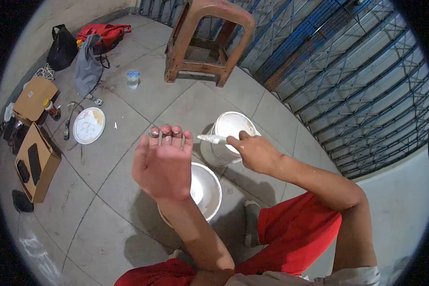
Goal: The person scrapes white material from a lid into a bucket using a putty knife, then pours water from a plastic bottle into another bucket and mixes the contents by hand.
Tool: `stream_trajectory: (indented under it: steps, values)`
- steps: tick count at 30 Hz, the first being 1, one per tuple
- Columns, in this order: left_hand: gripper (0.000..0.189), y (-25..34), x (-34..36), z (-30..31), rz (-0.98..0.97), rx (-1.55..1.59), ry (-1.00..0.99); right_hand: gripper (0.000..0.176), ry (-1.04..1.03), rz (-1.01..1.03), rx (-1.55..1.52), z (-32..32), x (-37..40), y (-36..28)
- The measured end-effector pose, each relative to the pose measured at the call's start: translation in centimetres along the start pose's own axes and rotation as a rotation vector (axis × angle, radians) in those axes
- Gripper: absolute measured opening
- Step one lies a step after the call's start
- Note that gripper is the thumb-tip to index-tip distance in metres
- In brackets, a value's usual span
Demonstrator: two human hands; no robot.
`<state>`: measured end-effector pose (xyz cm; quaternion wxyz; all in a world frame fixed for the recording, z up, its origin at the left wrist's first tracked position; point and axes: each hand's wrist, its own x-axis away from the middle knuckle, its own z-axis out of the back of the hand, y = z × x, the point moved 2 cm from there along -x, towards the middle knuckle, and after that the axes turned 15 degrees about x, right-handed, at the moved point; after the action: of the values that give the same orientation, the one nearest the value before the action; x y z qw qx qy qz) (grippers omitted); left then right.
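Raised palm-up in the middle, my left hand (pixel 163 164) is empty, its fingers apart and bent at the tips. Whitish smears show on the fingertips. My right hand (pixel 260 153) is closed around the handle of a putty knife (pixel 211 138), whose blade is coated in white paste and points left. Below the knife stands a white bucket (pixel 219 155) with white material inside. A white basin (pixel 214 195) with white residue sits under my left hand and is partly hidden by it.
A brown plastic stool (pixel 174 57) stands ahead, before a folding metal gate (pixel 367 71). On the tiled floor at left lie a smeared white lid (pixel 89 126), a water cup (pixel 133 80), bags (pixel 88 71) and an open cardboard box (pixel 47 164).
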<state>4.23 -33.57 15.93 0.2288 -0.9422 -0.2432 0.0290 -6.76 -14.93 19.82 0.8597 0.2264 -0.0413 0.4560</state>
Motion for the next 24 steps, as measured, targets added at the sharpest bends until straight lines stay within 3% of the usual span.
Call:
stream_trajectory:
  steps: [5,7,14,16,17,19,20,24]
  values:
    - [0.025,0.0,0.0,0.0,0.019,-0.003,-0.022,0.041,0.012,-0.169,-0.059,-0.6,-2.4,3.0]
    - [0.028,0.4,0.1,0.2,0.041,0.014,-0.047,0.036,0.127,-0.286,-0.065,-1.3,-1.9,5.1]
    - [0.031,1.2,0.1,-0.4,0.042,0.108,-0.098,0.024,0.104,-0.486,-0.276,-0.8,0.2,7.2]
    - [0.031,1.0,0.0,-0.4,0.061,0.11,-0.103,0.021,0.278,-0.535,-0.378,-2.5,1.1,6.7]
    - [0.031,0.9,0.0,-0.5,0.073,0.108,-0.114,0.021,0.28,-0.54,-0.374,-3.2,1.3,6.8]
    - [0.03,0.9,0.1,-0.6,0.083,0.105,-0.126,0.023,-0.028,-0.506,-0.524,-4.6,1.7,6.3]
    - [0.029,0.9,0.1,-0.7,0.088,0.097,-0.139,0.023,-0.062,-0.515,-0.479,-5.0,2.0,6.1]
    - [0.028,0.7,0.4,-1.0,0.098,0.079,-0.11,0.023,0.051,-0.532,-0.501,-7.5,3.0,6.7]
